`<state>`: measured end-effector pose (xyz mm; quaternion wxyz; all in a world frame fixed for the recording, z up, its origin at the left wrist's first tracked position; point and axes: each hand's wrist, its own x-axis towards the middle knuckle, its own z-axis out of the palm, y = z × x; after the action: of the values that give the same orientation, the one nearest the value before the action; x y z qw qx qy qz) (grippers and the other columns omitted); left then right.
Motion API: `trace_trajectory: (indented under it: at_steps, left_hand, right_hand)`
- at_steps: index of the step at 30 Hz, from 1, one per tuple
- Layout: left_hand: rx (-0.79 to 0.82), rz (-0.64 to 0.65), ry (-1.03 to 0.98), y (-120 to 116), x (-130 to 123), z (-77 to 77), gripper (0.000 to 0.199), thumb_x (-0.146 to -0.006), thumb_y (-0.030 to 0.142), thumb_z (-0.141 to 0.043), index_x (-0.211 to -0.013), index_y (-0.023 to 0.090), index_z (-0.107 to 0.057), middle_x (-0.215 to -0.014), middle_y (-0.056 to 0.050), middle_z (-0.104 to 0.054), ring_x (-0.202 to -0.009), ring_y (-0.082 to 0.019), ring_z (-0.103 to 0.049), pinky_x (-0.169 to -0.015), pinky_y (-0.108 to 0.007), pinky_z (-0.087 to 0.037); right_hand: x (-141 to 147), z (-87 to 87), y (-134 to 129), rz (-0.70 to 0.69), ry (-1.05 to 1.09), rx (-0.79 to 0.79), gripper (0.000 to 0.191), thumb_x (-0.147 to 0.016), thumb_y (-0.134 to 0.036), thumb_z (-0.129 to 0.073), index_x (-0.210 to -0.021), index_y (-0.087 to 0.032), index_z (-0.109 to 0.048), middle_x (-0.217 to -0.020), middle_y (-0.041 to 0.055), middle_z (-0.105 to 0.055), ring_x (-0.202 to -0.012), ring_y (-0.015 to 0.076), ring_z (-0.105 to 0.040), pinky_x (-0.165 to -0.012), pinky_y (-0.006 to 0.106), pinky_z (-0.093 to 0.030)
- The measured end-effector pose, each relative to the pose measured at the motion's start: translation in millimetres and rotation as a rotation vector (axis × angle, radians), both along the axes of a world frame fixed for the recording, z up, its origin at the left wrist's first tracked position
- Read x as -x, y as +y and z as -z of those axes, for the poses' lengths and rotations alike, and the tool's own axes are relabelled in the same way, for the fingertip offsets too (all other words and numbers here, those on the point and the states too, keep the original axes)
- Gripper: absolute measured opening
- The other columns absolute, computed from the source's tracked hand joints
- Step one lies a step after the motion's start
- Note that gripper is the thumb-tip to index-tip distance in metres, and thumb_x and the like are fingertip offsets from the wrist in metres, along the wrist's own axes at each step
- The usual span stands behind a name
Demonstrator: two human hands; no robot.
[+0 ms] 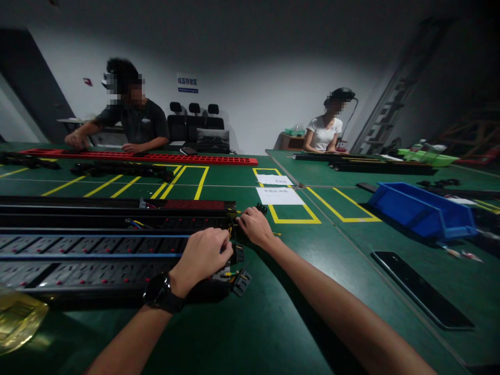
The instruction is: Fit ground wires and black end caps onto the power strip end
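Long black power strips (105, 273) with rows of sockets and small red dots lie side by side on the left of the table, their ends facing me. My left hand (205, 255), a black watch (162, 291) on its wrist, curls closed over the strips' right ends. My right hand (253, 226) pinches at the end of a farther strip; the fingertips of both hands hide what they grip. Thin wires show between the hands. A black end piece (242, 282) hangs by wires from the nearest strip, and another end piece (239, 253) is beside my left fingers.
A blue bin (422, 211) and a phone (422, 289) lie to the right. White paper sheets (279, 196) rest among yellow tape outlines. A long red rail (219, 160) crosses the far side. Yellow clear plastic (19, 317) is near left. Two people (144, 122) work opposite.
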<state>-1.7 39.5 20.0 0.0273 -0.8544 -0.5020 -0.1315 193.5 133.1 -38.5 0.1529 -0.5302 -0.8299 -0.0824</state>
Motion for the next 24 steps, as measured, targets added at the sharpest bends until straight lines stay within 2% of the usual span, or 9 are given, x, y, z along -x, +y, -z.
trace_trajectory:
  at_steps: [3,5,9,15,20,24]
  left_hand:
    - [-0.002,-0.003,0.007,0.5,0.4,0.9,0.018,-0.097,0.022,-0.051,-0.081,0.02,-0.059,-0.084,-0.004,-0.069,-0.081,-0.022,-0.065,-0.073,-0.033,-0.045]
    - [-0.009,-0.001,0.002,1.0,0.8,2.3,0.017,-0.097,0.022,-0.051,-0.081,0.02,-0.059,-0.084,-0.004,-0.069,-0.082,-0.021,-0.065,-0.073,-0.033,-0.044]
    - [-0.02,0.0,-0.01,1.8,1.8,4.7,0.017,-0.097,0.022,-0.052,-0.081,0.021,-0.058,-0.084,-0.004,-0.069,-0.082,-0.021,-0.065,-0.072,-0.032,-0.043]
    - [-0.016,0.003,-0.016,2.1,2.2,5.5,0.016,-0.096,0.023,-0.052,-0.081,0.021,-0.057,-0.085,-0.004,-0.069,-0.083,-0.021,-0.065,-0.072,-0.032,-0.044]
    - [-0.014,0.005,-0.023,1.5,1.7,4.8,0.017,-0.096,0.022,-0.052,-0.081,0.021,-0.058,-0.085,-0.004,-0.07,-0.083,-0.021,-0.065,-0.072,-0.032,-0.044]
    - [-0.008,-0.002,-0.014,1.0,1.4,3.3,0.016,-0.096,0.022,-0.053,-0.081,0.021,-0.058,-0.085,-0.004,-0.07,-0.083,-0.021,-0.066,-0.073,-0.032,-0.045]
  right_hand:
    - [1.2,1.5,-0.9,-0.021,0.056,-0.083,0.031,-0.111,-0.03,-0.044,-0.12,-0.016,-0.071,-0.134,0.0147,-0.065,-0.12,0.0269,-0.056,-0.101,0.035,-0.043]
    - [2.5,1.7,-2.0,-0.021,0.072,-0.104,0.031,-0.11,-0.028,-0.046,-0.131,-0.016,-0.064,-0.137,0.0154,-0.064,-0.122,0.0278,-0.055,-0.101,0.037,-0.043]
    - [4.2,1.1,-2.5,-0.014,0.024,-0.016,0.03,-0.112,-0.025,-0.04,-0.129,-0.016,-0.063,-0.118,0.0129,-0.072,-0.111,0.0279,-0.06,-0.096,0.039,-0.043]
    - [3.3,0.6,-2.3,-0.012,0.032,-0.013,0.03,-0.109,-0.024,-0.043,-0.132,-0.017,-0.061,-0.123,0.0133,-0.071,-0.114,0.0282,-0.06,-0.095,0.038,-0.043]
    - [3.0,1.1,-2.1,-0.01,0.075,0.003,0.037,-0.107,-0.022,-0.046,-0.142,-0.016,-0.055,-0.13,0.0147,-0.069,-0.119,0.0283,-0.059,-0.098,0.037,-0.043]
    - [2.8,1.2,-1.7,-0.024,0.035,0.047,0.033,-0.103,-0.018,-0.049,-0.135,-0.015,-0.059,-0.125,0.0152,-0.07,-0.117,0.0288,-0.06,-0.099,0.037,-0.042]
